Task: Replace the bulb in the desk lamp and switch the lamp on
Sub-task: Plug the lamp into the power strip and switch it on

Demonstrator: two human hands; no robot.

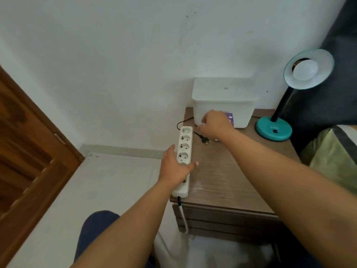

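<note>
Head | left hand (176, 168) holds power strip (184, 144) | right hand (215, 124) curled, grasp hidden | purple box (230, 118) mostly covered

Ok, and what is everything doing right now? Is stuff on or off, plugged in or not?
desk lamp: upright, looks unlit.
bulb: in the shade, dark.
plug: loose on the table, not plugged in.
power strip: flat on the table, visible sockets all empty.
white box: lid on.
left hand: holds the power strip.
right hand: fingers curled over the plug; holding something, cannot tell.
</note>
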